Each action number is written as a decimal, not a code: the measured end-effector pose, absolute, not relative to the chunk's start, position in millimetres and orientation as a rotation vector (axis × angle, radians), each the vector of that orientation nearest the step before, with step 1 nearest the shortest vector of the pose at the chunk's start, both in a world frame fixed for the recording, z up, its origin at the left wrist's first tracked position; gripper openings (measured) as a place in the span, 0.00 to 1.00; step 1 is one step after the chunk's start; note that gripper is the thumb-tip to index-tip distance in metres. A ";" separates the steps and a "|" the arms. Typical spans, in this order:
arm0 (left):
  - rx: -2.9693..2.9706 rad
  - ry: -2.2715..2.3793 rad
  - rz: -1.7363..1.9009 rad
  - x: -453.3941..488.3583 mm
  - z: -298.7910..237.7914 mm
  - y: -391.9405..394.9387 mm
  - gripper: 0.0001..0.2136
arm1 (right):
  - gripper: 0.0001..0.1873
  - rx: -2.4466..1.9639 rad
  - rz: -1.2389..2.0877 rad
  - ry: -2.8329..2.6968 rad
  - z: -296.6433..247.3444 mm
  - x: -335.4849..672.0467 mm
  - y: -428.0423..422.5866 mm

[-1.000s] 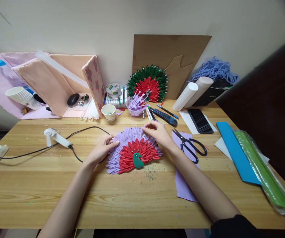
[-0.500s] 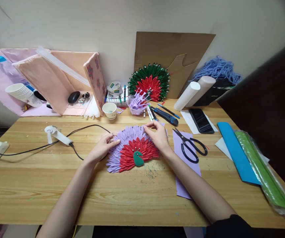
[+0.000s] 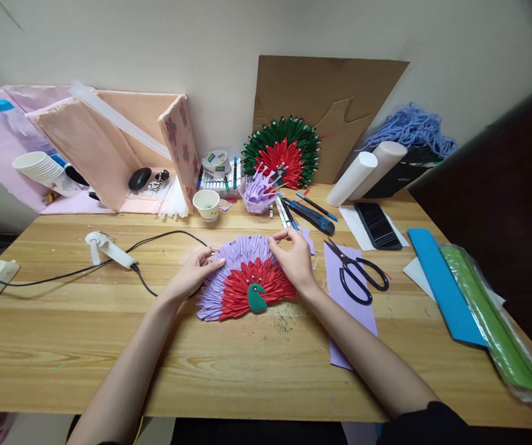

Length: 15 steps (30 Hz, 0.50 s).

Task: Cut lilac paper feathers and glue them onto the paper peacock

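Note:
A paper peacock [image 3: 242,278] lies flat on the wooden table [image 3: 108,346], with lilac outer petals, red inner petals and a green body. My left hand [image 3: 196,272] rests on its left edge, fingertips pinched on the lilac petals. My right hand [image 3: 293,256] lies over the upper right of the fan, fingers curled and pinching a lilac petal near the top. Both forearms reach in from the near edge.
Black scissors [image 3: 356,275] lie on a lilac sheet [image 3: 344,327] to the right. A white glue gun [image 3: 108,247] with a black cord sits at left. A paper cup [image 3: 206,204], a bowl of lilac petals [image 3: 259,194], pens, a phone [image 3: 377,225], paper rolls and a green-red peacock [image 3: 282,154] stand behind.
My right hand has slid a little left and nearer over the upper right petals. My left hand stays on the left edge. The view has shifted slightly.

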<state>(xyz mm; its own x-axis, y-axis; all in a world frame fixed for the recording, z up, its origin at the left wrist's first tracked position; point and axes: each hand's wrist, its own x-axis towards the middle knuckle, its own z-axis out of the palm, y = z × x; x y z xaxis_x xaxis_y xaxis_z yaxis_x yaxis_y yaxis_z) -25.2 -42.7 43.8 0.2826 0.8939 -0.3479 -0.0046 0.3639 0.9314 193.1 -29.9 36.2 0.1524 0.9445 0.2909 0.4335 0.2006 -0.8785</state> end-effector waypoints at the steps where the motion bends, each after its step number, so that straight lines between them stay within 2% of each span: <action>1: 1.024 1.118 0.769 -25.3 43.5 -42.6 0.20 | 0.06 -1.403 0.637 -1.445 36.4 193.4 -30.2; 15: 1.106 1.113 0.788 -28.6 35.1 -41.5 0.16 | 0.06 -1.374 0.889 -1.513 47.0 212.0 -21.2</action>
<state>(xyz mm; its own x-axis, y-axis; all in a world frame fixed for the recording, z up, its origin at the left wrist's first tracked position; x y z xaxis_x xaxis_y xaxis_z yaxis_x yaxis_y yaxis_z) -28.6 -41.5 35.1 0.2857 0.9140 -0.2880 0.0315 0.2915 0.9561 212.0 -21.2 47.0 0.0007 0.9901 0.1407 0.3588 0.1310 -0.9242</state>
